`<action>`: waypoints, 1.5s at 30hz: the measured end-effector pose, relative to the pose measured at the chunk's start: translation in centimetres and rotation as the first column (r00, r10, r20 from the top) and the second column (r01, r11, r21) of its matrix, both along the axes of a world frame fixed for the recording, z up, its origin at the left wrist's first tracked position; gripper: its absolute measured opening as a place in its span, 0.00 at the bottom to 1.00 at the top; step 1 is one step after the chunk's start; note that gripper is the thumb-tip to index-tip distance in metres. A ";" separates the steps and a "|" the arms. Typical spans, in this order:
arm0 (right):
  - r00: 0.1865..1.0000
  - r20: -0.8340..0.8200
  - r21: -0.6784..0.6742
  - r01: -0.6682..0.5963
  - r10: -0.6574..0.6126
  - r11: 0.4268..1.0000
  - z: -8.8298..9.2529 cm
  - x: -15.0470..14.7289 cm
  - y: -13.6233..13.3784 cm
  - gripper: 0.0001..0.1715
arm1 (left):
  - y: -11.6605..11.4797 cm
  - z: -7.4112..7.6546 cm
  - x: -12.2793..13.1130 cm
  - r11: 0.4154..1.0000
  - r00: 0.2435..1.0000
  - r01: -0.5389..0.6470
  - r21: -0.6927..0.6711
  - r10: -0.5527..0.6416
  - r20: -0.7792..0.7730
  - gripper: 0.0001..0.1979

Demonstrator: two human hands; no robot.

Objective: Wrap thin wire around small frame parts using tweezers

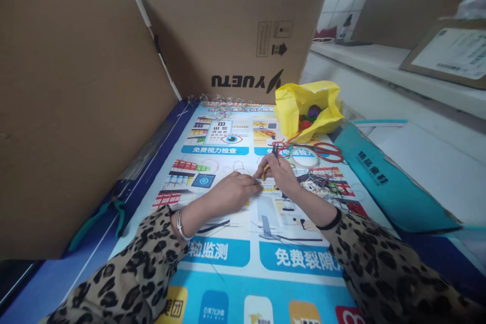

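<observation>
My right hand (279, 172) is closed around small yellow-handled pliers (265, 171), whose dark jaws point up and away from me. Close beside it, my left hand (237, 192) has its fingers pinched together, the tips almost meeting the right fingers. A thin strand seems to run near the fingertips, but what the left hand holds is too small to make out. Just beyond the right hand lie a pale ring-shaped coil (305, 158), orange-red scissors handles (329, 153) and some red cord (279, 146). Fine wire pieces (326, 185) lie right of my right wrist.
A yellow bag (322, 126) with red, green and purple contents stands at the back right. Tangled clear wire (224, 104) lies at the back. Teal-handled pliers (120, 215) rest at left. Cardboard panels (235, 25) border the table; a teal box (391, 182) stands right.
</observation>
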State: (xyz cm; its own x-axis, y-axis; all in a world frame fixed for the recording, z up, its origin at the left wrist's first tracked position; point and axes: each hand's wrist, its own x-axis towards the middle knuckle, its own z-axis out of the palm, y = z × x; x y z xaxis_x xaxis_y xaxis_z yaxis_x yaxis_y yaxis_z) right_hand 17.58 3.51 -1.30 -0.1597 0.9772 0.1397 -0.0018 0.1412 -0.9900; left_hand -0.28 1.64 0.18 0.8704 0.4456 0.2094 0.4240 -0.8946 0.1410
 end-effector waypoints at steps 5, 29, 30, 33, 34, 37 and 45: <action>0.988 0.157 0.093 -0.014 0.000 0.996 0.0 0.0 0.0 0.27 | 0.4 -0.3 -0.1 0.999 0.999 0.034 -0.012 -0.035 -0.020 0.15; 0.902 0.389 0.119 0.151 -0.186 0.981 3.0 1.0 -0.1 0.23 | 2.0 -0.7 -1.0 0.962 0.898 -0.260 -0.084 0.273 0.344 0.09; 0.815 0.561 0.096 0.106 -0.142 0.990 3.7 1.4 0.0 0.23 | 2.3 -0.8 -1.1 0.946 0.864 -0.309 -0.098 0.322 0.387 0.08; 0.296 0.944 0.156 -0.008 -0.147 0.988 5.8 2.5 -0.2 0.29 | 2.8 -1.1 -1.3 0.895 0.752 -0.409 -0.178 0.441 0.490 0.07; 0.147 0.979 0.148 -0.059 -0.138 0.987 6.3 2.8 -0.4 0.30 | 2.9 -1.2 -1.4 0.877 0.714 -0.432 -0.211 0.476 0.514 0.07; -0.118 0.988 0.080 -0.141 -0.097 0.987 6.9 2.8 -1.3 0.34 | 2.9 -1.1 -1.5 0.841 0.640 -0.461 -0.284 0.537 0.550 0.06; -0.264 0.957 0.066 -0.202 -0.119 0.977 4.9 1.6 -2.3 0.30 | 2.8 -1.2 -1.5 0.830 0.584 -0.426 -0.360 0.556 0.591 0.05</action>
State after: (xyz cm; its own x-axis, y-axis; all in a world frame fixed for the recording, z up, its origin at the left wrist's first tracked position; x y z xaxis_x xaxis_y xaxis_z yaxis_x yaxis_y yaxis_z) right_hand 19.23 1.26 3.63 -0.2868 0.9495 -0.1275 0.9057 0.3121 0.2869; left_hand -1.77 4.44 -0.97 0.1733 0.8451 0.5057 0.5316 -0.5125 0.6743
